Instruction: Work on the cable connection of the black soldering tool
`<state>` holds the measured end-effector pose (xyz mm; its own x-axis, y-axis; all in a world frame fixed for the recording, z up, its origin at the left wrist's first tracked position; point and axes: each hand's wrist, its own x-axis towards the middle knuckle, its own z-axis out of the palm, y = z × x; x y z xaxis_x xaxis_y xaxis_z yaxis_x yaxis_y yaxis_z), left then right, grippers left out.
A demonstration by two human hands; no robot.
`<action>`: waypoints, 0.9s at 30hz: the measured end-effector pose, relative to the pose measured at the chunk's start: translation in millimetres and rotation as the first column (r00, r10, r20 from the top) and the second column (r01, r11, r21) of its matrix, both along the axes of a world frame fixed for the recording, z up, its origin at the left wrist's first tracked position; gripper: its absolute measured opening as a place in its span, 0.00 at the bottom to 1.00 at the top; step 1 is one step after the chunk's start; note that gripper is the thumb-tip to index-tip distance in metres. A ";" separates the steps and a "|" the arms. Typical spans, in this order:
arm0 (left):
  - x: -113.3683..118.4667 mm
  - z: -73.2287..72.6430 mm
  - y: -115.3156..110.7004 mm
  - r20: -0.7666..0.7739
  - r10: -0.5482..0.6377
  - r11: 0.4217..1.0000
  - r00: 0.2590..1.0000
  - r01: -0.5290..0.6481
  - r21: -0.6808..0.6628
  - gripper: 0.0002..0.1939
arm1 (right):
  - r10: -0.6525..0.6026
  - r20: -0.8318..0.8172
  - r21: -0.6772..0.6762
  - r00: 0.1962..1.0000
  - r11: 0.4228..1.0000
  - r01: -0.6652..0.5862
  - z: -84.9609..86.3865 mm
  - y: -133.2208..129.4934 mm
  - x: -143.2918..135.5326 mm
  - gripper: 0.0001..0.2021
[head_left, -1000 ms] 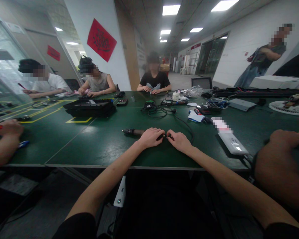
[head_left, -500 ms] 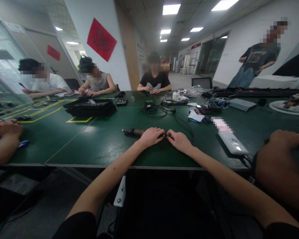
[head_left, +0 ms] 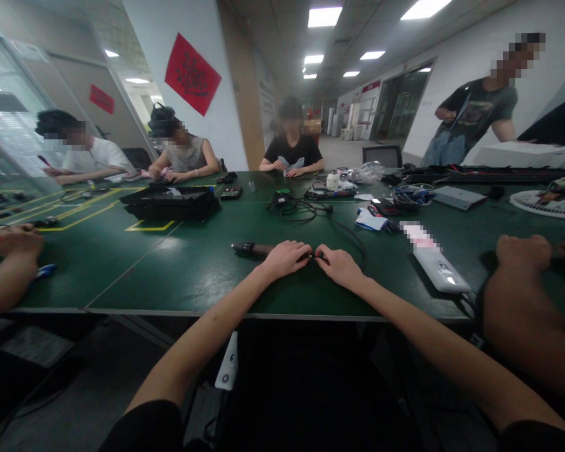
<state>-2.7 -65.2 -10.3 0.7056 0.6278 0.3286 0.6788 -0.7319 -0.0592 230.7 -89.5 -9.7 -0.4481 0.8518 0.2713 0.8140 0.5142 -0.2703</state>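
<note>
"in the head view, where are your hands?"

"over the near part of the tabletop (head_left: 202, 276), nearly meeting. my left hand (head_left: 287, 260) is closed over the right end of a cylindrical tool (head_left: 253, 249), which lies with its narrow tip pointing left."

"and the other one?"

"my right hand (head_left: 343, 267) pinches a small dark piece (head_left: 315, 255) between thumb and fingers, just beside the tool's right end. a black cable (head_left: 360, 241) curves from the far side toward that hand; i can't tell whether it joins the piece."

"what's around you?"

"a black tray (head_left: 169, 206) to the far left, a white device (head_left: 440, 270) to the right, and a co-worker's hand (head_left: 522, 254) beyond it."
</note>
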 end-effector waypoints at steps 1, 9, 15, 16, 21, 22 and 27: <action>0.3 0.1 0.0 0.005 0.010 1.000 1.000 -0.010 -0.003 0.10 | -0.001 0.001 -0.004 1.000 1.000 0.001 0.0 0.1 0.1 0.08; 1.1 -1.0 -0.7 0.016 0.012 1.000 1.000 -0.012 0.003 0.11 | -0.002 -0.008 0.017 1.000 1.000 0.002 -2.5 0.9 0.3 0.08; 0.7 -0.5 -0.7 0.011 0.006 1.000 1.000 -0.006 -0.007 0.12 | 0.003 -0.016 -0.001 1.000 1.000 -0.003 -1.7 1.2 0.3 0.09; 0.6 -0.4 -0.6 0.009 0.010 1.000 1.000 -0.010 -0.012 0.11 | 0.003 -0.015 0.000 1.000 1.000 -0.003 -1.7 1.3 0.2 0.09; -0.1 -0.3 0.1 0.020 -0.001 1.000 1.000 0.001 -0.003 0.11 | 0.000 -0.012 0.006 1.000 1.000 0.001 -2.9 1.4 0.4 0.08; -0.2 -0.3 0.2 0.016 -0.010 1.000 1.000 0.010 0.001 0.12 | -0.001 -0.012 0.010 1.000 1.000 0.001 -3.2 1.5 0.5 0.08; 0.0 -0.3 0.8 0.009 0.001 1.000 1.000 -0.001 -0.003 0.10 | 0.000 -0.009 0.020 1.000 1.000 0.001 -3.7 1.8 0.9 0.07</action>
